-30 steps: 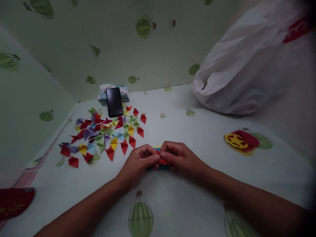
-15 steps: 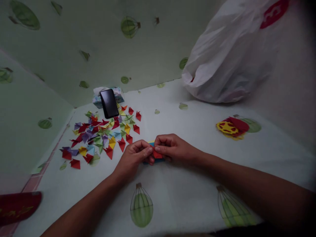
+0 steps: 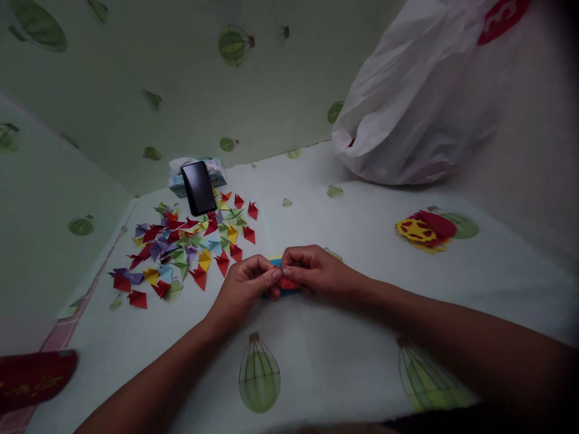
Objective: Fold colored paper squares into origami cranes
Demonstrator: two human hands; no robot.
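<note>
Between my fingertips is a small piece of folded red paper [image 3: 288, 283]. My left hand [image 3: 248, 282] pinches its left side, and my right hand [image 3: 312, 270] pinches it from the right, thumbs nearly touching. Part of the paper is covered by my fingers. Beneath both hands lies a flat blue item with a yellow edge [image 3: 277, 261], mostly hidden, so its kind is unclear. To the left of my hands spreads a pile of folded paper cranes [image 3: 181, 246] in red, yellow, green, purple and blue.
A black phone [image 3: 199, 188] leans against a tissue box [image 3: 217, 171] behind the cranes. A full white plastic bag [image 3: 407, 114] stands at the back right. Red and yellow cut-outs [image 3: 425, 230] lie on the right. A dark red object [image 3: 36, 380] sits at the lower left edge.
Both hands stay almost in place, still pinching the red paper, with only slight finger movement. The whole view has shifted a little.
</note>
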